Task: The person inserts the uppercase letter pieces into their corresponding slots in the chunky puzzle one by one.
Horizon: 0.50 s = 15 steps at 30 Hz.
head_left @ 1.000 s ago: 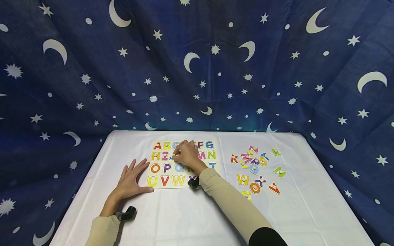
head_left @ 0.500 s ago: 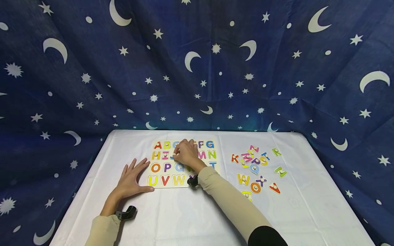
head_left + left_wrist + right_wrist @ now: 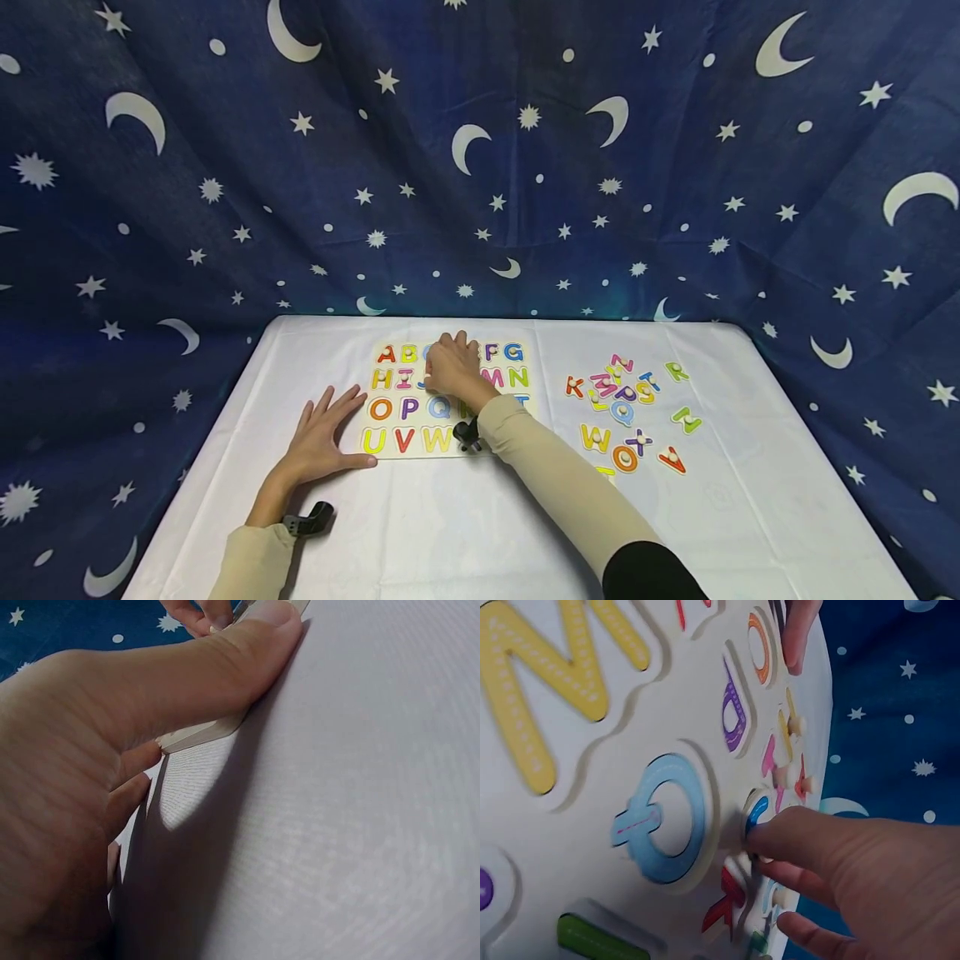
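A pale alphabet puzzle board (image 3: pixel 392 424) lies on the white table, its printed letters set in rows. Over the second row, my right hand (image 3: pixel 452 367) pinches the blue letter J piece (image 3: pixel 758 813), which sits at its place on the board; the fingers hide its knob. My left hand (image 3: pixel 318 446) rests at the board's left side with fingers spread, its thumb (image 3: pixel 247 652) touching the lower left corner. Knobbed pieces sit in the upper rows, such as the red A (image 3: pixel 386 354) and pink I (image 3: pixel 404 379).
Several loose knobbed letters lie to the right of the board, including a red K (image 3: pixel 574 387), an orange O (image 3: pixel 625 458), a yellow W (image 3: pixel 596 438) and a green R (image 3: pixel 677 372). Some overlap in a heap. A dark blue curtain (image 3: pixel 337 242) hangs behind the table.
My right hand has shifted slightly away from me and to the right, its fingertips turning further out of sight. The left hand keeps its place beside the board.
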### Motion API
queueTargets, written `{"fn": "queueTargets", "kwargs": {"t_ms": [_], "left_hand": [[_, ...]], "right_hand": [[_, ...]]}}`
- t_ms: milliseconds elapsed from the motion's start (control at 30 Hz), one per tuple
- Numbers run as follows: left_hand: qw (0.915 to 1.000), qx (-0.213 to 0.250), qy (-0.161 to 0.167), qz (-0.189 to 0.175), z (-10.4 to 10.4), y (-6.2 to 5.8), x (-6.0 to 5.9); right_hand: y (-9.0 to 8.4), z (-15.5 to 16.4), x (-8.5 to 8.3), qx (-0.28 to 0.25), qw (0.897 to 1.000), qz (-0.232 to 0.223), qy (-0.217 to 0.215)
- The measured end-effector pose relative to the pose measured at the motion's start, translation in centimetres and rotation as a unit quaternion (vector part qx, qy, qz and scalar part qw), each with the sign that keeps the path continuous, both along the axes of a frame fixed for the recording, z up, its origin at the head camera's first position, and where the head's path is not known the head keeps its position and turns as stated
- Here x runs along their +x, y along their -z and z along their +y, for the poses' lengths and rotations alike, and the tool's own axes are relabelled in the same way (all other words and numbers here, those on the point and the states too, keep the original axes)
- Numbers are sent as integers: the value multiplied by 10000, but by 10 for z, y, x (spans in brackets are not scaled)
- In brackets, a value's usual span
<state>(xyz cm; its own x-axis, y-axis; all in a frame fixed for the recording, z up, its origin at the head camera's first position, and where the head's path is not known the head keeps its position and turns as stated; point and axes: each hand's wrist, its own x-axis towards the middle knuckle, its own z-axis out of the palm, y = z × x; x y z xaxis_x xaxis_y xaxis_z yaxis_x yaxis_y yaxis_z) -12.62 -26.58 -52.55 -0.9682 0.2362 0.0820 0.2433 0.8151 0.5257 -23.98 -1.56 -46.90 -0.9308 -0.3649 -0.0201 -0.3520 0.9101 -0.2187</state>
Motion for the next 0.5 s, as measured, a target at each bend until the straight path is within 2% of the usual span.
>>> {"fn": "queueTargets", "kwargs": {"t_ms": [333,500], "left_hand": [[10000,-35,54,46,-1,-1,-1],[10000,-65,53,12,-1,0,-1]], "right_hand": [[-11,-3,-1,540,9983,72,-204],[-7,-3,0,271,9995,-116,-108]]}}
